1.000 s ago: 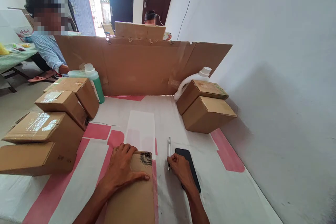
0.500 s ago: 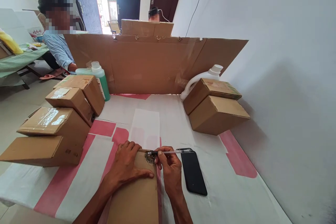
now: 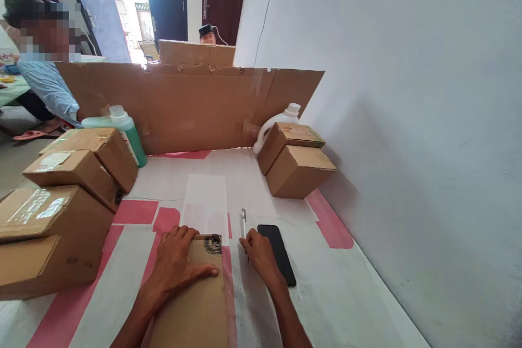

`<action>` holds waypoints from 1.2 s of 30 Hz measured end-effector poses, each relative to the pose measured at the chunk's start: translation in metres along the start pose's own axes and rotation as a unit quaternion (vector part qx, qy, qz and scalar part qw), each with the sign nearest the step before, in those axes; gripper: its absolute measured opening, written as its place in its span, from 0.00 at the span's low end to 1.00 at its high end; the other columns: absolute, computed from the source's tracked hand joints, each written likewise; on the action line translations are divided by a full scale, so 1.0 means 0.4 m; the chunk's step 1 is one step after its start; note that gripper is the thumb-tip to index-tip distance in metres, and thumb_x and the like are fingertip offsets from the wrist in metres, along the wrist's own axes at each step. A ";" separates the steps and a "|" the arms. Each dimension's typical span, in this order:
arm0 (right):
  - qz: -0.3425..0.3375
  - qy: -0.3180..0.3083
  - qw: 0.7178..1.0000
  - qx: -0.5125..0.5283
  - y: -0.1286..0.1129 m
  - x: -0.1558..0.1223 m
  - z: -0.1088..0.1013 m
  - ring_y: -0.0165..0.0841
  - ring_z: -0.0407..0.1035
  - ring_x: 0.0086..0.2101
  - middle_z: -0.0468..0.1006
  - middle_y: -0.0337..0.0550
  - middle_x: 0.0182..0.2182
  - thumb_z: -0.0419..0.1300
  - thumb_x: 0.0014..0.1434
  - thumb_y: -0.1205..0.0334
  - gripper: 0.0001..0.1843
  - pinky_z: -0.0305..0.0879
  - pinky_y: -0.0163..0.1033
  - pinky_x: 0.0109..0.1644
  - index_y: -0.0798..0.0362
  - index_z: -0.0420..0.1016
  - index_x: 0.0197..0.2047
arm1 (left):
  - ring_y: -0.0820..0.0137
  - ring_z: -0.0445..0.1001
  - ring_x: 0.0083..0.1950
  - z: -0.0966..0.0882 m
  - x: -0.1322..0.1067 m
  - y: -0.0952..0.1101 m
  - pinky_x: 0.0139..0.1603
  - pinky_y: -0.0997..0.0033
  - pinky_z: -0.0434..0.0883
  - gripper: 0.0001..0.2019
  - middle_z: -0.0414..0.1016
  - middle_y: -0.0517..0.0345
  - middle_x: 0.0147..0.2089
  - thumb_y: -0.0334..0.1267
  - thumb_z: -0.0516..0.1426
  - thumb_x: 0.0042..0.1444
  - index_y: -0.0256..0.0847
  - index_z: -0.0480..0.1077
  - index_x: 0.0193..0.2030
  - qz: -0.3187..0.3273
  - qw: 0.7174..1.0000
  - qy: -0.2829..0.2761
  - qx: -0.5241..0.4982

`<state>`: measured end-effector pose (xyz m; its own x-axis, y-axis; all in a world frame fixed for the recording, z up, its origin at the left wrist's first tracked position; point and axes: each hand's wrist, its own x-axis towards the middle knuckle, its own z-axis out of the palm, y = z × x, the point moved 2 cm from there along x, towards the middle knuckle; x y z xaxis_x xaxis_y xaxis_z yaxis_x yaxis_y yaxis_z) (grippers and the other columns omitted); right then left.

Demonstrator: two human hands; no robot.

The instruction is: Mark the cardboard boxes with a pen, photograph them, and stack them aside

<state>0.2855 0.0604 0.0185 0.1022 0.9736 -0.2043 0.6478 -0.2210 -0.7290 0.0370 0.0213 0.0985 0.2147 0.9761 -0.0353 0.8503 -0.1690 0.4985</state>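
Observation:
A brown cardboard piece (image 3: 190,304) lies in front of me, with a dark scribble (image 3: 212,244) at its far right corner. My left hand (image 3: 175,258) rests on it, thumb stretched across the surface and fingers at the far left edge. To the right of the cardboard, my right hand (image 3: 261,253) pinches a pen (image 3: 243,220) that points away from me. The pen is low over the white cloth; I cannot tell whether it touches. A black phone (image 3: 279,253) lies beside my right hand, partly covered by it.
Cardboard boxes (image 3: 87,190) are stacked at left, near a green bottle (image 3: 132,138). More boxes (image 3: 299,168) and a white jug (image 3: 281,119) stand at right. A tall cardboard panel (image 3: 196,109) crosses the back. A person in a blue sleeve (image 3: 53,89) sits at left.
My right hand has lifted the pen off the scribbled corner and moved it right, down beside the cardboard. The pen has turned from sideways to lengthwise. The view has shifted right.

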 end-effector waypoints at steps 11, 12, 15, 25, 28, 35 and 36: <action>0.115 0.108 0.956 -0.248 0.052 -0.115 -0.092 0.57 0.68 0.54 0.73 0.63 0.50 0.64 0.61 0.51 0.20 0.65 0.51 0.48 0.57 0.70 0.48 | 0.55 0.73 0.50 0.000 -0.008 -0.011 0.53 0.53 0.64 0.27 0.78 0.54 0.46 0.59 0.69 0.45 0.44 0.75 0.46 -0.009 1.000 0.018 -0.015; 0.139 0.113 0.949 -0.261 0.072 -0.120 -0.103 0.61 0.67 0.55 0.73 0.66 0.50 0.66 0.59 0.49 0.24 0.66 0.54 0.48 0.59 0.70 0.49 | 0.54 0.73 0.50 0.001 -0.008 -0.010 0.52 0.53 0.64 0.27 0.78 0.53 0.46 0.59 0.69 0.45 0.44 0.75 0.45 -0.010 1.000 0.020 -0.015; 0.161 0.113 0.960 -0.200 0.125 -0.114 -0.117 0.66 0.68 0.54 0.73 0.71 0.49 0.69 0.53 0.48 0.29 0.67 0.60 0.48 0.63 0.71 0.48 | 0.53 0.72 0.51 0.000 -0.008 -0.007 0.52 0.53 0.64 0.29 0.78 0.52 0.46 0.63 0.68 0.45 0.43 0.75 0.46 -0.002 1.000 0.022 -0.009; 0.103 0.103 0.986 0.082 0.172 -0.127 -0.075 0.53 0.78 0.36 0.84 0.52 0.31 0.66 0.45 0.41 0.25 0.71 0.51 0.39 0.54 0.77 0.36 | 0.53 0.74 0.50 -0.013 -0.016 0.008 0.50 0.56 0.66 0.32 0.79 0.50 0.47 0.68 0.66 0.43 0.41 0.78 0.44 -0.019 0.999 0.029 -0.010; 0.102 0.093 0.959 0.249 0.150 -0.179 -0.067 0.49 0.80 0.39 0.86 0.51 0.38 0.68 0.46 0.39 0.33 0.75 0.49 0.42 0.57 0.77 0.46 | 0.52 0.74 0.50 -0.010 -0.017 0.009 0.51 0.56 0.65 0.32 0.79 0.51 0.46 0.68 0.67 0.41 0.43 0.78 0.43 -0.014 0.999 0.039 -0.011; 0.163 -0.068 0.759 0.627 -0.060 -0.268 -0.037 0.42 0.81 0.42 0.85 0.53 0.46 0.78 0.46 0.52 0.32 0.77 0.46 0.48 0.58 0.77 0.51 | 0.51 0.73 0.50 0.005 -0.018 0.007 0.52 0.53 0.65 0.32 0.78 0.51 0.47 0.65 0.70 0.38 0.42 0.77 0.42 -0.036 0.998 0.047 -0.030; 0.159 -0.091 0.742 0.644 -0.098 -0.272 -0.032 0.42 0.80 0.41 0.85 0.53 0.45 0.78 0.48 0.52 0.31 0.77 0.46 0.47 0.58 0.78 0.51 | 0.51 0.73 0.50 0.004 -0.017 0.010 0.53 0.53 0.65 0.31 0.78 0.51 0.47 0.65 0.69 0.39 0.41 0.76 0.42 -0.036 0.998 0.048 -0.026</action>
<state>0.2587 -0.0363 0.0777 -0.0851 0.8622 -0.4993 -0.6592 -0.4245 -0.6207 0.0397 0.0139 0.0992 0.1039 0.9945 0.0098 0.8355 -0.0926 0.5417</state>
